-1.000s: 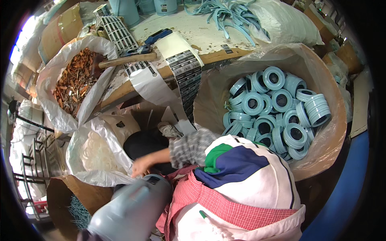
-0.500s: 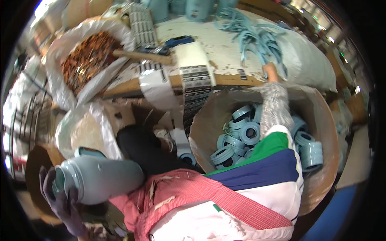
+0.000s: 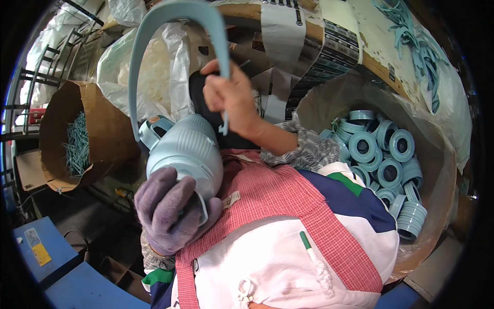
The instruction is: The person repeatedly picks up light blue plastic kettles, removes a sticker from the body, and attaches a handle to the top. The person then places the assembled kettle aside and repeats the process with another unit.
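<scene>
A pale blue jug body, ribbed at its far end, lies in front of my lap with its mouth toward me. My left hand, in a grey-purple glove, is closed round the rim at the mouth and covers much of the opening. On the jug's left side sits a small side handle. My bare right hand grips a pale blue curved carrying handle by its right limb. That handle arches above the jug; whether its ends touch the body, I cannot tell.
At right, a lined bin holds many pale blue rings. More pale blue strips hang off the worktable. A cardboard box of thin blue pieces stands left, beside a white bag of pale rings. Blue surfaces lie lower left.
My right hand has come from the strips on the table to above the jug, bringing a curved handle. The jug's mouth has swung toward me, and the view has shifted left.
</scene>
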Demonstrator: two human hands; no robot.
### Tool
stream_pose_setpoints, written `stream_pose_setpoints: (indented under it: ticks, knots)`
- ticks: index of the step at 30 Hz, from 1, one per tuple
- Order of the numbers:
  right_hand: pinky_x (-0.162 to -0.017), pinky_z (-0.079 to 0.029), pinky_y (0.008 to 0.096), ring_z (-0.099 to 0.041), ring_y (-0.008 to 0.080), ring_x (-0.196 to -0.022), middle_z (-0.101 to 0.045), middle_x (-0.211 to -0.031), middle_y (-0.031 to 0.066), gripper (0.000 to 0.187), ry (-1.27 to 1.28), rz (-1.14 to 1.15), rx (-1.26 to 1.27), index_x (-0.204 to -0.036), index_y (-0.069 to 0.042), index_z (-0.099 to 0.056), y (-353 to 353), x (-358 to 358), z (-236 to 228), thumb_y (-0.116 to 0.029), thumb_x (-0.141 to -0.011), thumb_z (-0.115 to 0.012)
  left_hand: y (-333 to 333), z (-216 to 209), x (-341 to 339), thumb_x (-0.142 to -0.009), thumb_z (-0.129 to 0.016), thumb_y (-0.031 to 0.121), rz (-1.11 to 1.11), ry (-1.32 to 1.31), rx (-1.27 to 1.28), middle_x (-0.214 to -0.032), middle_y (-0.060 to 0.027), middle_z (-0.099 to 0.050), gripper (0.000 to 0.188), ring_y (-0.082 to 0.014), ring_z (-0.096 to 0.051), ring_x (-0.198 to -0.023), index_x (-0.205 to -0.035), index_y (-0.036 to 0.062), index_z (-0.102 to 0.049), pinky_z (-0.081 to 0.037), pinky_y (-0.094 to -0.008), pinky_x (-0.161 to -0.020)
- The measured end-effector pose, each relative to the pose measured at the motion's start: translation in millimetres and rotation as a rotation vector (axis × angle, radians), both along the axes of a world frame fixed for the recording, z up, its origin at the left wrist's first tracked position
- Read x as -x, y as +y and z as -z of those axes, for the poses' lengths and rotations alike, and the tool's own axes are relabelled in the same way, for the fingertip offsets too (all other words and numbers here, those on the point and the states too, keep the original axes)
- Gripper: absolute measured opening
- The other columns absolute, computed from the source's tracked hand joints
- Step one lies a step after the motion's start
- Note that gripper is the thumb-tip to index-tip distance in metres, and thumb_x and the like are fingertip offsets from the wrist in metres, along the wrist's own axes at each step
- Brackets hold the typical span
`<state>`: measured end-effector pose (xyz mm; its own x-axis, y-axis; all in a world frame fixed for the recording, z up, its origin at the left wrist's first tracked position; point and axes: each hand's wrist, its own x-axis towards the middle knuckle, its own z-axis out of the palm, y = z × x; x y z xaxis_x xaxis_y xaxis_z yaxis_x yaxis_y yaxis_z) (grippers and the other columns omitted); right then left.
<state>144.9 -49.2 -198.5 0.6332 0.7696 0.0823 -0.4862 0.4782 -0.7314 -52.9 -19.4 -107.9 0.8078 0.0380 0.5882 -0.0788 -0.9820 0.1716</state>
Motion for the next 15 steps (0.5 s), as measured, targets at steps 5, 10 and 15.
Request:
stream_pose_setpoints:
  ticks: [5, 10, 15]
  knots:
    - [-0.044, -0.027, 0.02, -0.033, 0.0042, -0.048, -0.037, -0.06, -0.0016, 0.015, -0.1, -0.204, 0.057, -0.103, -0.002, -0.045, 9.2, 32.5, 2.8, -0.008, -0.09, -0.041, 25.1, 10.4, 19.7, -0.059, -0.077, 0.047, 0.27, -0.062, 0.177, -0.104, -0.0118, -0.056, 0.046, -0.03, -0.056, -0.09, -0.082, 0.0108, -0.06, -0.048, -0.0405, -0.071]
    - [-0.048, -0.029, 0.0181, -0.036, 0.0042, -0.054, -0.042, -0.067, 0.0008, 0.018, -0.355, -0.331, 0.224, -0.106, -0.001, -0.044, 7.6, 53.8, -8.0, -0.007, -0.09, -0.039, 39.5, 40.2, 40.5, -0.088, -0.048, 0.049, -0.51, -0.43, 1.115, -0.117, -0.0165, -0.051, 0.06, -0.0259, -0.052, -0.104, -0.124, 0.0003, -0.044, -0.041, -0.0362, -0.091]
    - [-0.073, -0.04, 0.0227, -0.049, 0.0098, -0.075, -0.054, -0.082, 0.0054, 0.025, -0.338, -0.497, 0.291, -0.109, -0.001, -0.048, 12.6, 46.5, -7.0, -0.007, -0.085, -0.045, 62.9, 82.8, 54.6, -0.089, -0.05, 0.022, -0.134, -0.312, 1.801, -0.105, -0.0106, -0.059, 0.029, -0.0153, -0.055, -0.097, -0.102, -0.0011, -0.059, -0.043, -0.028, -0.087]
